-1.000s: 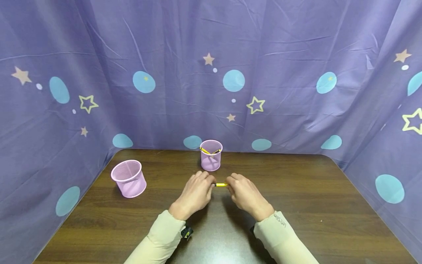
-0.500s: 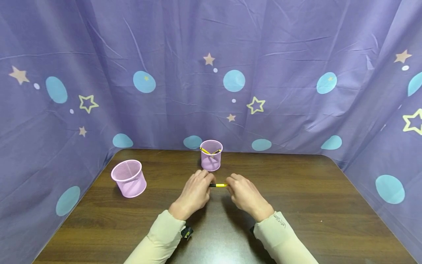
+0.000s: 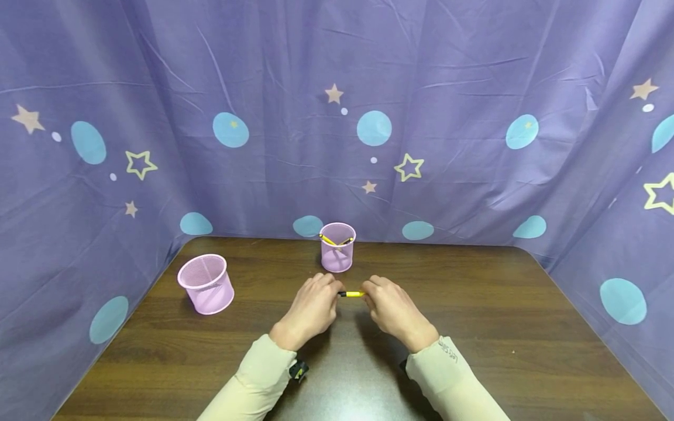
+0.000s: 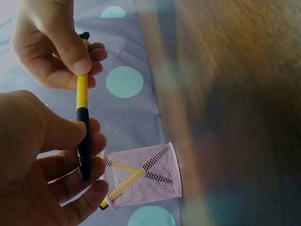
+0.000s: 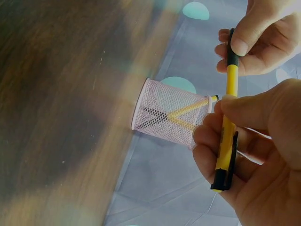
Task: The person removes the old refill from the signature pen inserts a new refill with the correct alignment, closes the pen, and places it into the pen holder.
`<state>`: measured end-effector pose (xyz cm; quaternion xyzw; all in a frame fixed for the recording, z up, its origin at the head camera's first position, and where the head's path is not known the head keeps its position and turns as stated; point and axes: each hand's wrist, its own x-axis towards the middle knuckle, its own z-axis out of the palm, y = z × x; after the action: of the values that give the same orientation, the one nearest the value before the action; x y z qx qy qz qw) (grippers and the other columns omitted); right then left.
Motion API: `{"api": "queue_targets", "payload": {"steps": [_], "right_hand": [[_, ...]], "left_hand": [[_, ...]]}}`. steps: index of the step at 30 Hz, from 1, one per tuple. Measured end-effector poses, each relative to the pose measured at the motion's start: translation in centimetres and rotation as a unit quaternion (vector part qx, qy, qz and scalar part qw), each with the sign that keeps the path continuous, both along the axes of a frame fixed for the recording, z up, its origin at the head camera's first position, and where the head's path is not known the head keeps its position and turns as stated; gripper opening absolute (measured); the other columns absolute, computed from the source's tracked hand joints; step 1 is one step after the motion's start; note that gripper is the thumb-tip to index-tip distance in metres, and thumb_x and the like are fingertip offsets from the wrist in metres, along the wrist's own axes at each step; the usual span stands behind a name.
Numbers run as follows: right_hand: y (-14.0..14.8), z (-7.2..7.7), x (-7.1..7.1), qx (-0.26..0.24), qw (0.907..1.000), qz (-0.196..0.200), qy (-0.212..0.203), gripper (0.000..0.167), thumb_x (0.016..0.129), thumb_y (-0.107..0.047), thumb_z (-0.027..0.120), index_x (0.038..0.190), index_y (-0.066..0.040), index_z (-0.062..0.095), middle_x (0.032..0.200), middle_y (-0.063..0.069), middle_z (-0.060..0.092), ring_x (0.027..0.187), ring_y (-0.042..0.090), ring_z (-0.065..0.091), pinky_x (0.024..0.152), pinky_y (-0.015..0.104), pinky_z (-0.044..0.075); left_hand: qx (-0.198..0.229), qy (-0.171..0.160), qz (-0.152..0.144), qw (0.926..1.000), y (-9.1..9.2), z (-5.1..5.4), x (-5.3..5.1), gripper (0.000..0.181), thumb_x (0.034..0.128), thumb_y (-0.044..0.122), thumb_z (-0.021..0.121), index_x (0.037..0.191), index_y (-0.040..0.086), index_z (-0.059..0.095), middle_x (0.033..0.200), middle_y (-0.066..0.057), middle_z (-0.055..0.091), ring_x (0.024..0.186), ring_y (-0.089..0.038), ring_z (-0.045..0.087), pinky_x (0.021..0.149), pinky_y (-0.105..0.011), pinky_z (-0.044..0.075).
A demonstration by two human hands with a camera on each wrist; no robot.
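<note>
Between both hands is a yellow and black pen, level above the table and crosswise to me. My left hand pinches its black grip end between thumb and fingers, as the left wrist view shows with the pen. The right hand pinches the yellow barrel near the clip end; the clip shows on the pen in the right wrist view. Just beyond the hands stands a pink mesh pen cup with two yellow and black pens leaning crossed inside.
A second, wider pink mesh cup stands on the left of the brown wooden table; no contents show in it. A purple curtain with stars and dots closes off the back and sides.
My left fingers shift slightly along the pen's black end, uncovering more of it half a second ago and covering part again now. The right hand stays nearly still; the cups have not moved.
</note>
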<state>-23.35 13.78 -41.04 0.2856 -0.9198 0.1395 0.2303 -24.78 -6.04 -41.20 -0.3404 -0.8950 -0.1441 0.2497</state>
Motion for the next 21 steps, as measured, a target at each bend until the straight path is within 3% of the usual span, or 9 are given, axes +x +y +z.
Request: {"api": "queue_targets", "payload": {"steps": [10, 15, 21], "right_hand": [[-0.1, -0.11, 0.06, 0.003, 0.9999, -0.001, -0.011, 0.009, 0.082, -0.006, 0.067, 0.083, -0.013, 0.063, 0.074, -0.006, 0.049, 0.069, 0.014, 0.053, 0.06, 0.031, 0.047], [-0.25, -0.18, 0.13, 0.004, 0.9999, -0.001, -0.01, 0.011, 0.081, -0.006, 0.068, 0.081, -0.015, 0.062, 0.074, -0.008, 0.048, 0.068, 0.012, 0.053, 0.06, 0.031, 0.047], [-0.3, -0.2, 0.2, 0.0, 1.0, -0.001, -0.006, 0.013, 0.081, -0.007, 0.07, 0.078, -0.016, 0.061, 0.072, -0.008, 0.047, 0.067, 0.013, 0.053, 0.059, 0.031, 0.046]], "left_hand": [[0.004, -0.02, 0.007, 0.9998, 0.0, 0.18, 0.22, 0.012, 0.0798, 0.012, 0.07, 0.091, 0.01, 0.069, 0.087, 0.001, 0.06, 0.082, -0.021, 0.056, 0.073, -0.037, 0.046], [0.009, -0.033, 0.004, 0.9994, -0.08, 0.26, 0.17, 0.023, 0.0731, 0.014, 0.078, 0.094, 0.011, 0.067, 0.089, 0.002, 0.058, 0.084, -0.021, 0.054, 0.074, -0.037, 0.045], [0.017, -0.024, -0.005, 0.9996, -0.06, 0.21, 0.11, 0.027, 0.0673, 0.005, 0.079, 0.089, 0.011, 0.065, 0.085, 0.003, 0.056, 0.08, -0.02, 0.054, 0.071, -0.034, 0.045]]}}
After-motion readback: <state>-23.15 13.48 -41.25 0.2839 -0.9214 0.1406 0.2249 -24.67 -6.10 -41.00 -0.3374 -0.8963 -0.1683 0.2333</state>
